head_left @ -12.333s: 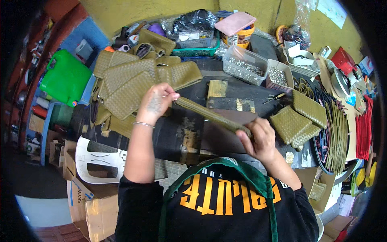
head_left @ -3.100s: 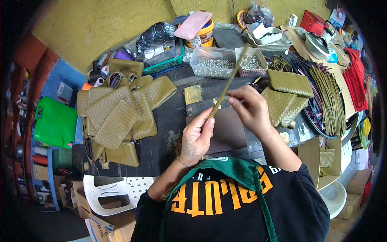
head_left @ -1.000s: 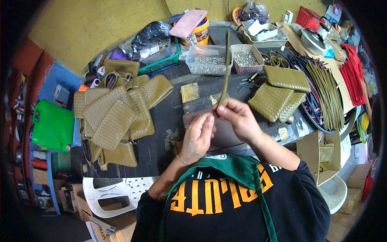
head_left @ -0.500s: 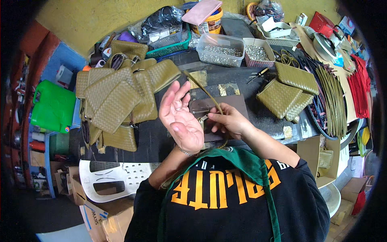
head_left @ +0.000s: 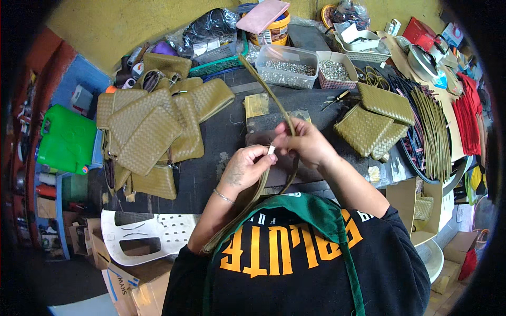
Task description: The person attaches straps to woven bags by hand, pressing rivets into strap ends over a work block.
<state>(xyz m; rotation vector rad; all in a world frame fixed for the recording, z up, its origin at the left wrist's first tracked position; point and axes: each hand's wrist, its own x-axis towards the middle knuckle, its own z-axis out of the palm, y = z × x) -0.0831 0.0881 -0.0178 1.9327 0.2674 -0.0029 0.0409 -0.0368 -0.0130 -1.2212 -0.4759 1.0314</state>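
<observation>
While both hands are pinching the strap (head_left: pixel 269 95) | left hand (head_left: pixel 243 167) gripping at 8 o'clock | right hand (head_left: pixel 305 142) at 2 o'clock, fingers closed.

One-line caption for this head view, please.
Both hands, left hand and right hand, pinch a long olive strap over a dark worktable, woven pouches piled at left.

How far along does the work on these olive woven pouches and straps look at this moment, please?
Done, apparently: a pile of woven pouches on the left and three more on the right. In hand: the left hand and right hand pinch one olive strap bent into a loop over the dark work mat. Left: a bundle of loose straps lies untouched at the right.
</observation>
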